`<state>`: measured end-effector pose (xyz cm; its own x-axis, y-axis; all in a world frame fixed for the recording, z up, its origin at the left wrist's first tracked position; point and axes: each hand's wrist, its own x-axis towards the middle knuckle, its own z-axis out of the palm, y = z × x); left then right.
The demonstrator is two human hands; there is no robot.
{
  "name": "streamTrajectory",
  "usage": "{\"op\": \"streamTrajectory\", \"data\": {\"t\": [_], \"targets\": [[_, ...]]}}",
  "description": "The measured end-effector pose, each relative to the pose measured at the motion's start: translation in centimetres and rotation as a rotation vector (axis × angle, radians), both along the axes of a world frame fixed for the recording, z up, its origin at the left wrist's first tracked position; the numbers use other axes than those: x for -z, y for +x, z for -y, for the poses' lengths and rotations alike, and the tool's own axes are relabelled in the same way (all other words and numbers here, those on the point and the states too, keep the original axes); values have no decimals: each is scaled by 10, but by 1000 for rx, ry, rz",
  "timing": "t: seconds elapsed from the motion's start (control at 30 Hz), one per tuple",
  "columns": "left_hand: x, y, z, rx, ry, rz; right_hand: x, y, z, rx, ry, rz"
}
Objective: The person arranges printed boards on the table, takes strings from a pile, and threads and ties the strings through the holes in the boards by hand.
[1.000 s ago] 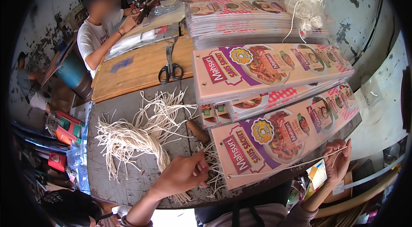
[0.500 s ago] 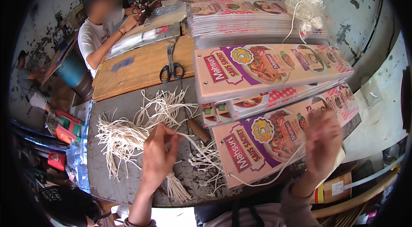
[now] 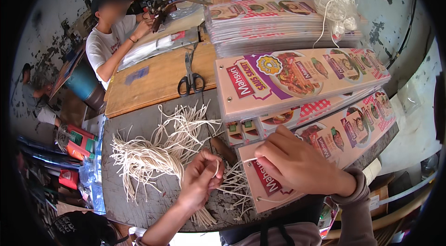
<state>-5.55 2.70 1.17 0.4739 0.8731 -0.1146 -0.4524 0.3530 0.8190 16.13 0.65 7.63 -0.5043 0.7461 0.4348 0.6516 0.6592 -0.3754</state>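
Note:
A stack of long pink printed cards in clear plastic lies at the front right, with metal eyelets at its left end. My right hand is over that end, thumb and finger pinching a white cord near the upper eyelet. More white cord runs along the card from the lower eyelet toward my right hand, which hides part of it. Just left of the card, my left hand is closed on a loop of white cord. A bundle of cut white cords lies beyond my left hand.
Taller stacks of printed cards rise behind, with a bag of tangled white cord on top. Black-handled scissors lie on a wooden board. A brown cylinder sits beside short cords. A co-worker works at the far left.
My right hand has swung left and down from above the card to its eyelet end, bringing the cord. My left hand has moved right and lower, toward the card's edge.

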Motion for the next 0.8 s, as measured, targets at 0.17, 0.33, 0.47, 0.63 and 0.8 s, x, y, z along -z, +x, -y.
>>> {"op": "streamTrajectory", "data": {"t": [0.17, 0.33, 0.47, 0.63, 0.8], "targets": [[0, -8, -12, -364, 141, -167, 17, 3, 1, 41, -32, -60], [-9, -5, -12, -262, 187, -343, 16, 1, 3, 27, -14, 5], [-9, 5, -5, 107, 405, -444, 19, 2, 4, 20, 95, 103], [3, 13, 2, -152, 374, -370, 18, -2, 6, 5, 112, 110], [-2, 14, 2, 152, 445, -677, 20, -3, 4, -13, 103, 90]]}}
